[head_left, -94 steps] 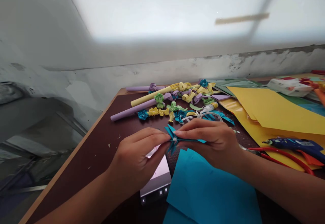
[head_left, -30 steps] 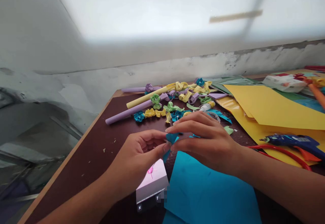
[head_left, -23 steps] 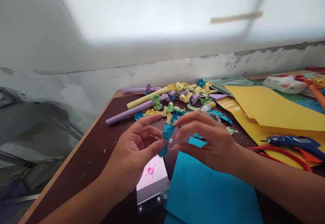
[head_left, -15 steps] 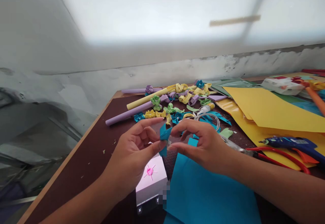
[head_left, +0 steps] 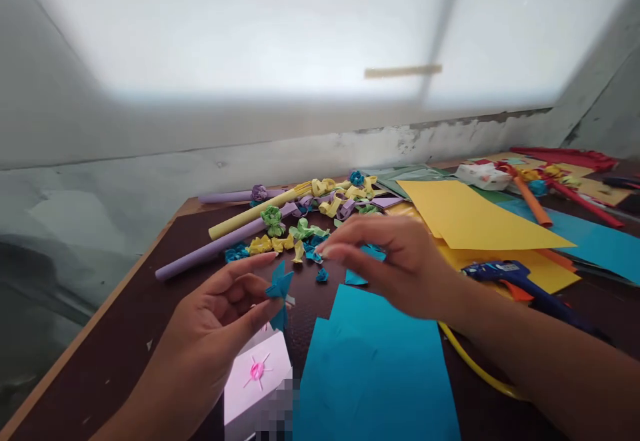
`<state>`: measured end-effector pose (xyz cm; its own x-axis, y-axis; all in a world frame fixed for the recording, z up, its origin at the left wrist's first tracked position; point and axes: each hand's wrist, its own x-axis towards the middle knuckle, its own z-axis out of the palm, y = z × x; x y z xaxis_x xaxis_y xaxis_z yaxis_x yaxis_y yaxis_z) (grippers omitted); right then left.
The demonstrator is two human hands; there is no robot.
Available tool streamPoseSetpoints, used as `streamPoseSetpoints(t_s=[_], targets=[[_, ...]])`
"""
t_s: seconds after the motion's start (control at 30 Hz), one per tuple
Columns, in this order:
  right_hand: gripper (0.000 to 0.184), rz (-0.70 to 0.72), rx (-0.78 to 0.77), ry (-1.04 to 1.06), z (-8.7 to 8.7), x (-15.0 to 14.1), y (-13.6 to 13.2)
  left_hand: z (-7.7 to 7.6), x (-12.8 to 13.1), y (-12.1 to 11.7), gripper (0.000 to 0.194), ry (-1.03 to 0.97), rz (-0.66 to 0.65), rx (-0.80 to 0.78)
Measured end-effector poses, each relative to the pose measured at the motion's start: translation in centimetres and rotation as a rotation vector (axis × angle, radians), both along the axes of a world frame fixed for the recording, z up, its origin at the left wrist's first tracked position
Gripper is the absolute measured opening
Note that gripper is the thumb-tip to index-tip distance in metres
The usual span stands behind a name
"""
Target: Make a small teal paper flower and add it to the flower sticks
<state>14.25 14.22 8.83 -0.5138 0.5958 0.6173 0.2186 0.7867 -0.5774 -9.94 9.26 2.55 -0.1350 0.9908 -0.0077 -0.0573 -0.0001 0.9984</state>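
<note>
Left hand (head_left: 210, 324) pinches the small blue folded paper piece (head_left: 279, 288) above the table (head_left: 125, 334), right hand (head_left: 395, 261) spread loosely over scattered paper curls (head_left: 280, 241); risk: light pinch could let folds spring open

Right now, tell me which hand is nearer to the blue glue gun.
Right. The right hand hovers over the table just left of the blue glue gun, not touching it. The left hand is farther left, pinching a folded blue paper piece.
</note>
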Motion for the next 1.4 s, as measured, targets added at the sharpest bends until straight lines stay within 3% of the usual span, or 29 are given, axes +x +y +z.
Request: streamPoseSetpoints(t_s=[0.1,0.2,0.23,0.3,0.43,0.57,0.7,0.8,0.87,0.97,1.03,1.23,1.4], targets=[[0.021,-0.231,0.137,-0.081,3.1,2.0,0.2,-0.1,-0.4,0.2,0.061,-0.012,-0.007,-0.021],[0.022,-0.370,0.271,-0.527,3.9,3.6,2.7,-0.3,-0.6,0.2,0.059,-0.013,-0.016,-0.045],[0.024,-0.429,0.286,-0.700,3.6,4.1,4.1,-0.3,-0.7,0.2,0.058,-0.003,-0.027,-0.039],[0.029,-0.406,0.255,-0.939,2.0,4.9,7.2,-0.1,-0.6,0.2,0.054,0.018,-0.026,0.016],[0.036,-0.321,0.222,-1.038,-1.5,6.1,12.1,0.4,-0.2,0.1,0.038,0.085,0.009,0.102],[0.026,-0.306,0.220,-0.999,-2.6,6.6,13.1,1.1,0.0,0.0,0.031,0.148,-0.012,0.072],[0.024,-0.396,0.228,-0.847,-1.5,6.7,11.9,1.6,0.3,-0.1,0.030,0.135,-0.050,0.033],[0.026,-0.458,0.204,-0.705,-0.6,6.0,9.5,1.5,0.3,0.0,0.026,0.143,-0.080,0.045],[0.025,-0.420,0.168,-0.665,-0.4,4.8,6.9,1.3,0.2,0.0,0.023,0.167,-0.092,0.044],[0.020,-0.245,0.096,-0.714,-0.7,2.3,2.4,0.9,-0.1,-0.2,0.009,0.163,-0.161,-0.041],[0.026,-0.185,0.131,-0.744,-1.2,0.7,0.1,1.1,0.0,-0.7,0.016,0.198,-0.221,-0.077],[0.016,-0.107,0.310,-0.785,-2.8,-1.1,-1.1,2.4,1.1,-2.7,0.022,0.668,-0.231,0.242],[0.013,-0.062,0.411,-0.788,-3.4,-1.1,-1.7,1.6,0.9,-2.4,0.026,1.058,-0.389,0.444]])
